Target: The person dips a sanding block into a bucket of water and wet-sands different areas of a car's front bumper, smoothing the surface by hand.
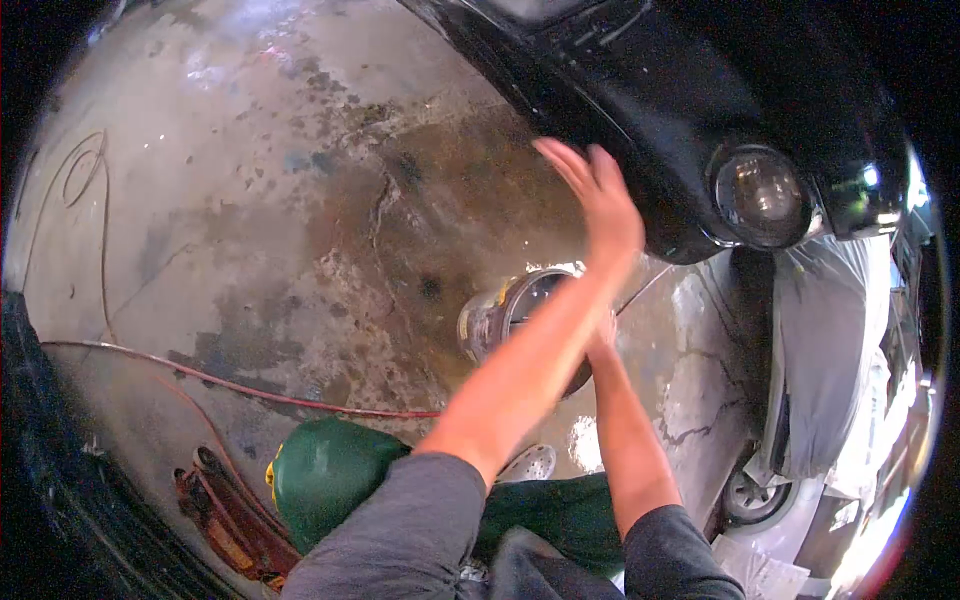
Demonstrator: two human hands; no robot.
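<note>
My left hand (608, 200) is raised beside the black car's bumper, fingers stretched out and slightly blurred, nothing seen in it. Beneath my left forearm, my right hand (603, 330) shows only in part; its fingers and anything they hold are hidden. Both are above or near a round bucket (482, 322) on the floor, its opening partly covered by my forearm. A thin dark line runs up and right from near my right hand; I cannot make out what it is. The black car (640, 130) has a round headlight (763, 197) to the right of my left hand.
A red hose (250, 388) crosses the stained concrete floor (270, 230). Coiled cable (105, 235) lies far left. At lower left are a dark green rounded object (335, 475) and a red floor jack (225, 520). A covered vehicle (825, 350) stands at right.
</note>
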